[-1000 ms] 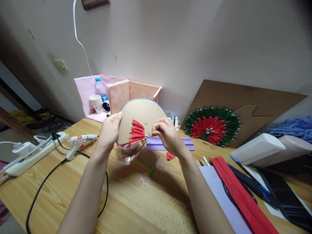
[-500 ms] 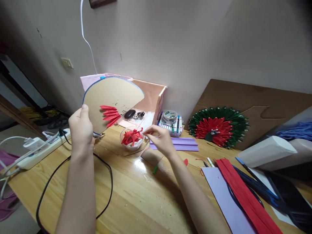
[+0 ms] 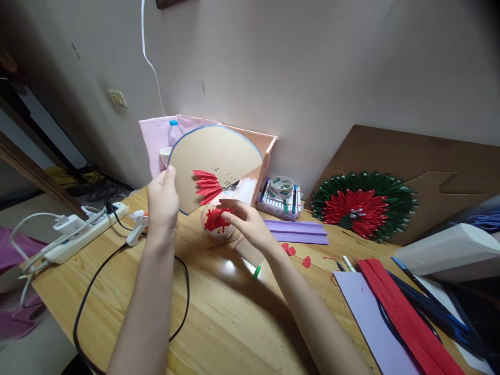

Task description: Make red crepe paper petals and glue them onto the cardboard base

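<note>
My left hand (image 3: pixel 163 200) grips a fan-shaped piece of cardboard (image 3: pixel 211 148) by its left side, upright above the table. The cardboard has a blue rim, and a cluster of pleated red paper petals (image 3: pixel 207 187) sits near its lower point. Over a small clear bowl (image 3: pixel 221 237) is my right hand (image 3: pixel 250 224), fingers stretched out and thumb apart, with nothing visible between them. Red paper pieces (image 3: pixel 214 220) fill the bowl, right by those fingertips. Whether the fingers touch them I cannot tell.
At the back stand a pink box (image 3: pixel 156 133) and a marker tray (image 3: pixel 279 208) with a tape roll (image 3: pixel 281 185). A red-and-green paper flower fan (image 3: pixel 363 205) leans on brown cardboard (image 3: pixel 449 166). Purple paper (image 3: pixel 299 232) lies right; a power strip (image 3: pixel 84 234) and black cable (image 3: pixel 88 291) lie left.
The cardboard fan and my left hand have moved right, closer to the bowl. My right hand has shifted left over the bowl, and its pinched fingers have spread. The view has turned slightly left.
</note>
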Tool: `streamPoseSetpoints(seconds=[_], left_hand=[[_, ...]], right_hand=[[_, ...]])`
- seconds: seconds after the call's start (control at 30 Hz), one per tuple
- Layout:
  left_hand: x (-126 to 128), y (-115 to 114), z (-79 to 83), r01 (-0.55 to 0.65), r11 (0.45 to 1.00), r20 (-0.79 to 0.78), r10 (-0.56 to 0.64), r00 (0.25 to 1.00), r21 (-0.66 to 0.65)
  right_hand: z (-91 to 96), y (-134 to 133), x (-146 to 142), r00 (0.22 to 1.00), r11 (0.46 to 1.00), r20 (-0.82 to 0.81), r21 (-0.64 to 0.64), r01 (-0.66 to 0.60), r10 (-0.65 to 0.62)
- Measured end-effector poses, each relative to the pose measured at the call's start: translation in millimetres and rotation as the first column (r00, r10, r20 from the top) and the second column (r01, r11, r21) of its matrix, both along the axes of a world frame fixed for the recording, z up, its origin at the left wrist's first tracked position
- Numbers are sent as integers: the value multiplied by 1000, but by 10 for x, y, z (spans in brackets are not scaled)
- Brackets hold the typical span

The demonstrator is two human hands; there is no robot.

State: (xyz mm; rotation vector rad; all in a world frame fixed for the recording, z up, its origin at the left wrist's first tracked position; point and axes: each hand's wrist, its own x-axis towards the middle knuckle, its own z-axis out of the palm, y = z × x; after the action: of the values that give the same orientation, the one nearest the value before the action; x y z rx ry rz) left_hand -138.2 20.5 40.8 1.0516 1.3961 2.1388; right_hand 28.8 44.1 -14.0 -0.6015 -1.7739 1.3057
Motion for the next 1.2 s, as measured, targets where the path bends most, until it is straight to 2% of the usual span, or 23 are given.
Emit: streamPoseSetpoints(seconds=[0.03, 0.1, 0.2, 0.27, 0.4, 0.43, 0.5, 0.53, 0.57, 0.6, 0.67, 0.7, 0.77, 0.8, 0.9, 1.03, 1.13, 1.2], left_hand=[[53, 22, -21, 15, 1000, -36, -15, 999, -2], [173, 47, -54, 39, 999, -112, -42, 993, -27], [345, 38, -68, 76, 994, -203, -90, 975, -75], [409, 22, -64, 85, 993, -232, -103, 967, -86], [354, 23, -62, 71, 996, -217, -80, 973, -47], [313, 27, -62, 64, 997, -202, -69, 977, -29], [227, 22, -52, 69, 998, -171, -68, 983, -3], [190, 12, -42, 90, 996, -161, -89, 983, -3], [162, -3, -29, 119, 993, -156, -119, 981, -7], [144, -20, -15, 153, 988, -156, -154, 976, -16], [145, -54, 9, 199, 979, -164, -201, 966, -31], [163, -66, 18, 206, 978, -168, -209, 963, -31], [225, -77, 28, 212, 977, -175, -212, 961, -21], [264, -77, 29, 221, 975, -179, -222, 959, -22], [387, -55, 21, 270, 960, -209, -280, 937, -76], [547, -5, -41, 300, 935, -257, -342, 904, -188], [712, -12, -101, 177, 967, -345, -233, 909, -186], [847, -61, -118, 71, 987, -494, -133, 859, -141]], right_hand=[[75, -63, -9, 992, 989, -71, -97, -108, 102], [180, -181, -46, 972, 948, -161, -243, -206, 170], [225, -292, -88, 978, 903, -173, -391, -176, 115], [203, -294, -76, 985, 888, -132, -433, -158, 111], [78, -107, 33, 975, 877, -22, -434, -207, 219], [39, -33, 71, 979, 887, -5, -422, -189, 206], [-21, 115, 166, 1000, 934, -11, -358, -14, 11], [-33, 175, 227, 994, 942, -45, -327, 80, -101], [-29, 220, 299, 983, 944, -90, -304, 127, -161], [-6, 245, 380, 978, 950, -135, -290, 112, -157], [86, 238, 556, 978, 954, -208, -286, -93, 33], [149, 213, 640, 963, 933, -237, -302, -197, 126], [282, 141, 772, 946, 891, -262, -358, -279, 191], [341, 103, 814, 950, 886, -267, -386, -257, 160], [446, 12, 870, 974, 886, -223, -457, -77, -30], [383, -98, 972, 951, 874, -223, -478, 87, -216], [227, -224, 1139, 943, 847, -173, -505, 164, -286], [116, -317, 1256, 941, 835, -124, -507, 214, -316]])
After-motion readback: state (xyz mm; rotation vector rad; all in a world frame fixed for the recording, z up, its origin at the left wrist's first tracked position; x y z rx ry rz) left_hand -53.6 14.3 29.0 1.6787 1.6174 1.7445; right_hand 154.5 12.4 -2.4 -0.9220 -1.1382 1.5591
